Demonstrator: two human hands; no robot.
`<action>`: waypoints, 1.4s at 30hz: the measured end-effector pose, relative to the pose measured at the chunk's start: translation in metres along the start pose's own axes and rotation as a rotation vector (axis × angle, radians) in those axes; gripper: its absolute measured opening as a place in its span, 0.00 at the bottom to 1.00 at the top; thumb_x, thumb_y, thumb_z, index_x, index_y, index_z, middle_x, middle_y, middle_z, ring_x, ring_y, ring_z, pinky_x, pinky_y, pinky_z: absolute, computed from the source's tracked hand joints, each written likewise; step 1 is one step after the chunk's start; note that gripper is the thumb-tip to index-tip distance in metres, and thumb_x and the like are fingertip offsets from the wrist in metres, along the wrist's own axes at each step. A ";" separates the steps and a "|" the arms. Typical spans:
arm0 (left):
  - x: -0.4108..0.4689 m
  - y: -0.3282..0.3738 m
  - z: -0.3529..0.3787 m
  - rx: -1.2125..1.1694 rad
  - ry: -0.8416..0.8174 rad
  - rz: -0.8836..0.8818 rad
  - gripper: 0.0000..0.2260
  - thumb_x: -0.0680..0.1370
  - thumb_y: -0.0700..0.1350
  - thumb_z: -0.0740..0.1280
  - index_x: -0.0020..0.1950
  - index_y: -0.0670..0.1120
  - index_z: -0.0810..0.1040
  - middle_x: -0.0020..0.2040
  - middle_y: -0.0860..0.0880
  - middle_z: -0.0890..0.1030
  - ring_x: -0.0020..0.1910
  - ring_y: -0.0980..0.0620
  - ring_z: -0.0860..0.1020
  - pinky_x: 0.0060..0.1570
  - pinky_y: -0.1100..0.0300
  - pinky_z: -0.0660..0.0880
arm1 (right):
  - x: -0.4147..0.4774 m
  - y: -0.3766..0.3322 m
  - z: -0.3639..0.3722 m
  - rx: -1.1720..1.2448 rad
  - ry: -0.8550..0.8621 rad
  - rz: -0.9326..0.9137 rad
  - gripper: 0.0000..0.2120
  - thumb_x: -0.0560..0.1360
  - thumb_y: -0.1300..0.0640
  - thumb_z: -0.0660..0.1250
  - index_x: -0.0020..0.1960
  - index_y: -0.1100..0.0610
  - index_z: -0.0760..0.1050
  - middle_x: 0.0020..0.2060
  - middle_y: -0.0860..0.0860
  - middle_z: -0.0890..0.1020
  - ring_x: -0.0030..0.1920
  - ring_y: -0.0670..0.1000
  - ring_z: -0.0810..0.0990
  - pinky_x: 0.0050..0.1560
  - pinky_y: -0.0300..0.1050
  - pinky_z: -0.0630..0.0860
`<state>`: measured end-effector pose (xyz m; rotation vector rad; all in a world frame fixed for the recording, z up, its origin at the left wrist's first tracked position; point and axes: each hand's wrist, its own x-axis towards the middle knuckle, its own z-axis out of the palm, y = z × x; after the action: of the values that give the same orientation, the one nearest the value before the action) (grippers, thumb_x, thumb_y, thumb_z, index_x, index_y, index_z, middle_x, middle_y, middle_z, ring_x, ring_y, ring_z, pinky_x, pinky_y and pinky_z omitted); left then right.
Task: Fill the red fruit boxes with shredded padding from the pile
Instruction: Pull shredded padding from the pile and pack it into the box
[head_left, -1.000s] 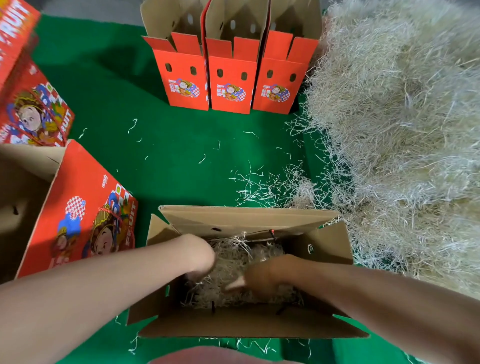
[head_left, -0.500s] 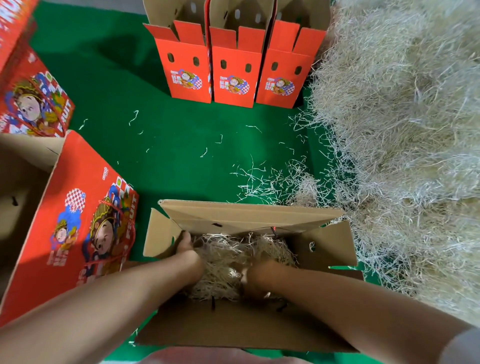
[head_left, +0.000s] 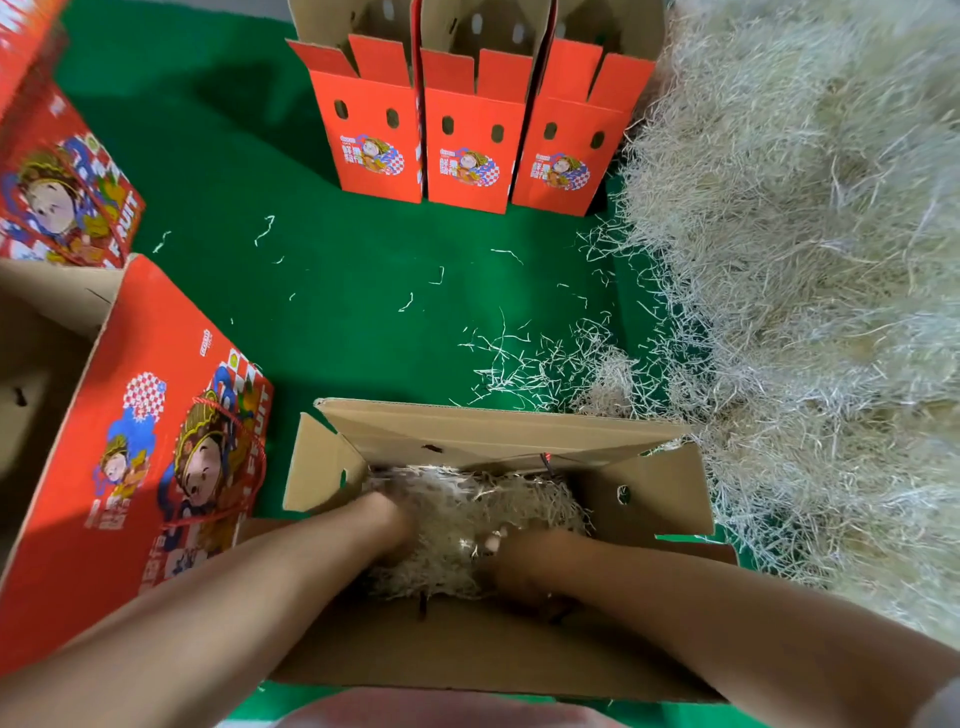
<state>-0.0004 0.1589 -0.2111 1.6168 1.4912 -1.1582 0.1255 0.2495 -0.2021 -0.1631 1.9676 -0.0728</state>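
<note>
An open fruit box (head_left: 493, 434) stands right in front of me, brown inside, flaps spread. A layer of pale shredded padding (head_left: 467, 512) lies in its bottom. My left hand (head_left: 387, 519) is sunk into the padding's left side, its fingers buried. My right hand (head_left: 519, 564) is pushed into the padding by the near wall, with only one fingertip showing. The big pile of shredded padding (head_left: 805, 312) fills the right side, touching the box's right flap.
Three upright open red boxes (head_left: 470, 156) stand in a row at the back on the green mat (head_left: 337, 291). A large red box (head_left: 156, 441) lies at the left, another (head_left: 62, 197) beyond it. Loose strands (head_left: 545, 358) are scattered between pile and box.
Both hands have stayed in the box, working the padding; my right hand drew back toward the near wall and sank deeper. The padding has bunched up higher at the back.
</note>
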 end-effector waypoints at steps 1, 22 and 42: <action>-0.002 -0.007 0.000 -0.018 -0.023 0.007 0.19 0.81 0.43 0.55 0.72 0.39 0.63 0.71 0.39 0.66 0.69 0.41 0.66 0.57 0.55 0.71 | 0.002 0.002 0.003 -0.041 -0.031 -0.021 0.18 0.78 0.61 0.59 0.68 0.62 0.67 0.66 0.61 0.69 0.63 0.62 0.70 0.58 0.56 0.71; -0.004 -0.013 -0.001 -0.146 0.419 0.046 0.15 0.77 0.48 0.60 0.63 0.49 0.73 0.64 0.46 0.71 0.67 0.46 0.65 0.67 0.52 0.59 | -0.001 0.047 -0.007 0.384 0.419 0.303 0.22 0.73 0.69 0.61 0.67 0.57 0.69 0.60 0.57 0.76 0.58 0.57 0.77 0.53 0.49 0.76; 0.049 0.015 -0.025 -0.364 0.070 0.151 0.43 0.73 0.37 0.67 0.76 0.58 0.42 0.77 0.52 0.43 0.75 0.42 0.45 0.67 0.37 0.60 | -0.007 0.039 -0.004 -0.103 -0.188 0.150 0.19 0.77 0.56 0.59 0.67 0.60 0.68 0.65 0.57 0.71 0.64 0.59 0.70 0.59 0.55 0.69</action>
<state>0.0168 0.1990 -0.2472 1.4976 1.4934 -0.7058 0.1212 0.2887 -0.1991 -0.0856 1.7901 0.1376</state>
